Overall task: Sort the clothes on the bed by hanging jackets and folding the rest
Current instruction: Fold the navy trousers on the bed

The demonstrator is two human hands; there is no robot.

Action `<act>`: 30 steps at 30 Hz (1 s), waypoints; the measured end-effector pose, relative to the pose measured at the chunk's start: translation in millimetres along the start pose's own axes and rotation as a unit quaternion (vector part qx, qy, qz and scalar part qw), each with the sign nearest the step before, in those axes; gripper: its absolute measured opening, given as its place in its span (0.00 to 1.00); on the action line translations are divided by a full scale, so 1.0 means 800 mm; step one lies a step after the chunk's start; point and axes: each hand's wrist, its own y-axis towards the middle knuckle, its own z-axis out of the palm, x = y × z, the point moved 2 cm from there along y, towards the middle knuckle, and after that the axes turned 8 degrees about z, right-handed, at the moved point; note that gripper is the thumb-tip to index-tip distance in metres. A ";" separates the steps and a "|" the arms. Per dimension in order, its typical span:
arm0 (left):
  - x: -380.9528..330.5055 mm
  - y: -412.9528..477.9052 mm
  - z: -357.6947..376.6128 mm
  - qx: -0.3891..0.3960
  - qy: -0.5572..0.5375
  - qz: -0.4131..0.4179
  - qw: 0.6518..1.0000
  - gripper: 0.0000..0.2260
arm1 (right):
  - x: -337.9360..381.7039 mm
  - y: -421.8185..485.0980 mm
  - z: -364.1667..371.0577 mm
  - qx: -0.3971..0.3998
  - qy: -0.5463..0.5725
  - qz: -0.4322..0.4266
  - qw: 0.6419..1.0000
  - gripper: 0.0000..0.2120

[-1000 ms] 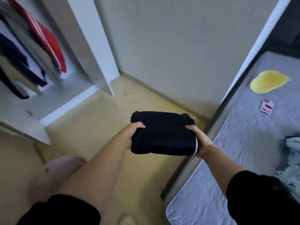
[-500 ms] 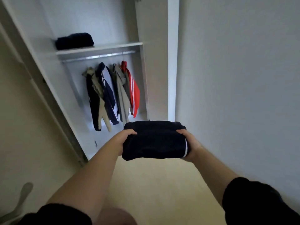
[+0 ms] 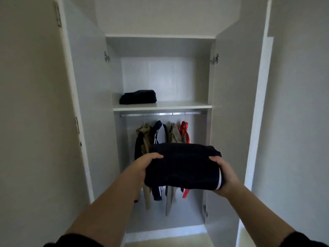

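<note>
1. Left hand [image 3: 147, 163] and right hand [image 3: 224, 173] each clamp one end of the folded dark garment [image 3: 183, 168], thumbs on top.
2. Change: a second ago the bundle was beside the bed; it now squarely faces the open wardrobe. Shelving is probably next.
3. Bundle: soft, thick, rectangular, with a white stripe at its 4 o'clock edge.
4. At 12 o'clock: a smooth white shelf [image 3: 178, 105] bearing another dark folded bundle [image 3: 138, 97]; jackets [image 3: 160, 132] hang from the metal rail [image 3: 160, 114].

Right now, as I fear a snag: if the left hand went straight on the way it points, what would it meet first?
Likely the hanging jackets beyond the left hand, which grips the folded garment; depth is unclear.
</note>
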 end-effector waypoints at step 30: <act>-0.470 0.631 -0.249 -0.153 0.049 0.204 0.966 0.11 | 0.376 0.778 0.299 0.203 -0.057 -0.030 0.977 0.13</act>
